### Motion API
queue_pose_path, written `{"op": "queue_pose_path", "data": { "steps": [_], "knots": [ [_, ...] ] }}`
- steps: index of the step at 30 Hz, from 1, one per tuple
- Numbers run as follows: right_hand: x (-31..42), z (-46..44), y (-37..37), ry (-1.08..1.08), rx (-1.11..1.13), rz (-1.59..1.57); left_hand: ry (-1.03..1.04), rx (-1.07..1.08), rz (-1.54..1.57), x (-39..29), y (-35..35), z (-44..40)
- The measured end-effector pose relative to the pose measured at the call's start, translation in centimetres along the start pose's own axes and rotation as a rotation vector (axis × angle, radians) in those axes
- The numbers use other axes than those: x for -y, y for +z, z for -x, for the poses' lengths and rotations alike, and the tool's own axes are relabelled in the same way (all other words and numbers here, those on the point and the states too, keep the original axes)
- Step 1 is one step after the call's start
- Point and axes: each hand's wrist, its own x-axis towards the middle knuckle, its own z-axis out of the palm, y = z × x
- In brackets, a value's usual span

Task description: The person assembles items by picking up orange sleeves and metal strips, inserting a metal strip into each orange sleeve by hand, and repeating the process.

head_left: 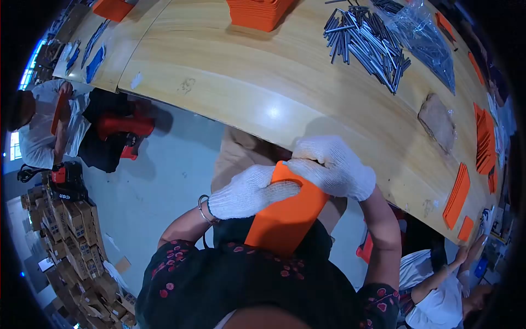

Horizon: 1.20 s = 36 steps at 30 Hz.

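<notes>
A flat, long orange panel is held at a slant over my lap, its lower end near my shirt. My left hand, in a white knitted glove, is closed around its left side, with the thumb across its face. My right hand, gloved the same way, is closed at the panel's upper right corner, next to the table edge. The fingers of that hand hide the corner, and anything small between them cannot be made out.
The wooden table bears a pile of dark metal rods, a clear plastic bag, an orange stack and a brown flat piece. People sit at left and lower right. Cardboard boxes stand lower left.
</notes>
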Motion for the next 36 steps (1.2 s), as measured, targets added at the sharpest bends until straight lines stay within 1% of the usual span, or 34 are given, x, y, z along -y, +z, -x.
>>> {"op": "queue_pose_path", "data": {
  "steps": [2, 6, 7, 8, 11, 12, 16, 18, 19, 21, 22, 26, 32, 36],
  "knots": [
    [0.2, 0.1, 0.0, -0.008, 0.003, 0.006, -0.001, -0.007, 0.000, 0.0, 0.1, 0.1],
    [1.1, 0.6, 0.0, 0.235, 0.014, -0.064, -0.003, -0.075, 0.109, 0.0, 0.6, 0.0],
    [1.1, 0.7, 0.0, 0.235, 0.009, -0.063, -0.001, -0.072, 0.106, 0.0, 0.7, -0.1],
    [0.8, 0.7, 0.2, 0.241, -0.012, -0.088, -0.019, -0.154, 0.165, 0.1, 0.8, -0.3],
    [-0.3, 1.7, 1.1, 0.276, -0.090, -0.174, -0.084, -0.378, 0.342, 0.3, 1.5, -1.1],
    [-0.6, 2.3, 1.4, 0.285, -0.106, -0.178, -0.086, -0.360, 0.337, 0.4, 1.7, -1.4],
    [-0.6, 5.4, 3.2, 0.311, -0.360, -0.492, -0.024, -0.490, 0.456, 0.7, 2.7, -2.3],
    [1.2, 6.9, 4.2, 0.746, -0.392, -0.559, -0.038, -0.522, 0.509, 2.5, 3.1, -2.9],
    [1.6, 7.3, 5.3, 0.748, -0.390, -0.561, -0.060, -0.556, 0.561, 3.9, 3.5, -3.0],
    [2.0, 7.5, 8.1, 0.737, -0.533, -0.536, -0.119, -0.608, 0.652, 5.7, 4.1, -3.0],
    [1.5, 7.7, 8.8, 0.741, -0.545, -0.544, -0.125, -0.596, 0.645, 5.6, 4.4, -3.2],
    [-1.2, 7.7, 11.2, 0.607, -0.768, -0.711, -0.131, -0.642, 0.682, 4.3, 5.4, -4.6],
    [-1.6, 7.4, 10.8, 0.699, -0.803, -0.707, -0.101, -0.636, 0.621, 5.1, 5.9, -5.0],
    [-1.4, 7.1, 10.4, 0.712, -0.814, -0.852, -0.075, -0.659, 0.714, 4.6, 6.0, -5.2]
  ]
}}
